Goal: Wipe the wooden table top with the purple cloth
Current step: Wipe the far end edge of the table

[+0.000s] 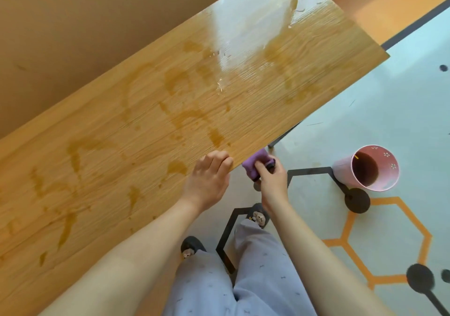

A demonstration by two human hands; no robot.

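wooden table top (151, 125) glossy, wet-streaked grain | purple cloth (253, 167) soft

Left hand (207, 184) and right hand (272, 181) bare, forearms unsleeved. Pale grey-blue trousers (263, 267) sprinkled with tiny dark motifs. Dark grey slippers (258, 214), each fronted with a tan bear face.
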